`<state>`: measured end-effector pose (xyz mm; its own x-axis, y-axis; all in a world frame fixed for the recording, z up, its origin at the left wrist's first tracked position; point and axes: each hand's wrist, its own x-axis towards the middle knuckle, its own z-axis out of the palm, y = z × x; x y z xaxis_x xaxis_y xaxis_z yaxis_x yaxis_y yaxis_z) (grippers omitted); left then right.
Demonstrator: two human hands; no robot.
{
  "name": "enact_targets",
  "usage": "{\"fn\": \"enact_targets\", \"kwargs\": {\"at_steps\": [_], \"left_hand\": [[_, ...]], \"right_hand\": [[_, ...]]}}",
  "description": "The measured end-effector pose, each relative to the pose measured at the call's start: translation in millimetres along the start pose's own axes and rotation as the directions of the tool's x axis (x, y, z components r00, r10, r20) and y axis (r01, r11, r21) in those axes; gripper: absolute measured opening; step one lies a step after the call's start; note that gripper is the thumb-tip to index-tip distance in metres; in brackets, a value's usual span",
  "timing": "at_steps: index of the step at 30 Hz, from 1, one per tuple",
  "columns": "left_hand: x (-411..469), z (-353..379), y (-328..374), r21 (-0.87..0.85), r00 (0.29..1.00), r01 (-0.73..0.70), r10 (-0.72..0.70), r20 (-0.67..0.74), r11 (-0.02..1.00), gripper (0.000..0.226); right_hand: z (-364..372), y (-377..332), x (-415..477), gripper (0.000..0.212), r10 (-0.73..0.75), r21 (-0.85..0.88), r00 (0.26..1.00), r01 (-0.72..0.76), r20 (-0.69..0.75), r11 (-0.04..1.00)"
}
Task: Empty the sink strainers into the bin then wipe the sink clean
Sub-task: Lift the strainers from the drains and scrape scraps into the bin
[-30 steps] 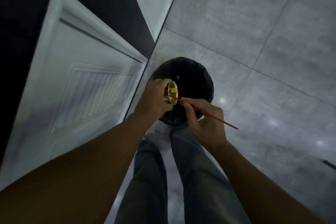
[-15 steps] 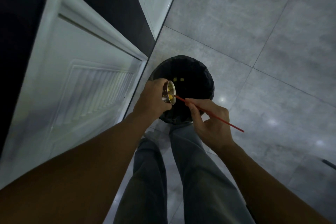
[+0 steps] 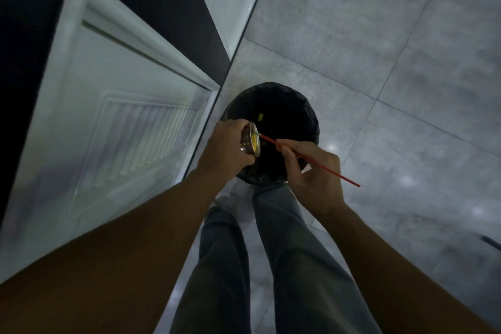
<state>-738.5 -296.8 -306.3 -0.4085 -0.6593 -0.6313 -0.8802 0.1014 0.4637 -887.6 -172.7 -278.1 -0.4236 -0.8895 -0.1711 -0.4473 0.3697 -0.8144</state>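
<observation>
Head view is filled largely by grey floor tiles (image 3: 406, 35), with a white louvred cabinet door (image 3: 122, 122) along the left edge. A black-lined bin (image 3: 287, 106) stands on the floor just beside that door, in front of the person's trousered legs (image 3: 284, 252). The metal sink strainer (image 3: 250, 141) is held tipped on its side over the bin's near left rim, wrapped by the left hand (image 3: 227, 149). Yellow scraps (image 3: 254, 141) are seen inside it. A thin red stick (image 3: 311, 160) is pinched by the right hand (image 3: 311, 171), its tip touching the scraps.
</observation>
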Motion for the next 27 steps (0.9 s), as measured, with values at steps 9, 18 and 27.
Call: {"fn": "enact_targets", "kwargs": {"at_steps": [9, 18, 27], "left_hand": [[-3.9, -7.2, 8.8, 0.021, 0.998, -0.054, 0.054, -0.020, 0.998, 0.061], [-0.9, 0.1, 9.4, 0.030, 0.999, -0.039, 0.040, -0.035, 0.999, 0.068], [-0.5, -1.3, 8.9, -0.009, 0.998, -0.055, 0.055, -0.006, 0.998, 0.069]], "right_hand": [[2.7, -3.4, 3.2, 0.017, 0.087, -0.055, 0.993, -0.083, 0.083, 0.995], [-7.3, -0.1, -6.6, 0.019, 0.086, 0.051, 0.995, -0.089, 0.045, 0.995], [0.5, 2.8, 0.9, 0.017, 0.137, 0.007, 0.989, -0.138, 0.062, 0.990]]}}
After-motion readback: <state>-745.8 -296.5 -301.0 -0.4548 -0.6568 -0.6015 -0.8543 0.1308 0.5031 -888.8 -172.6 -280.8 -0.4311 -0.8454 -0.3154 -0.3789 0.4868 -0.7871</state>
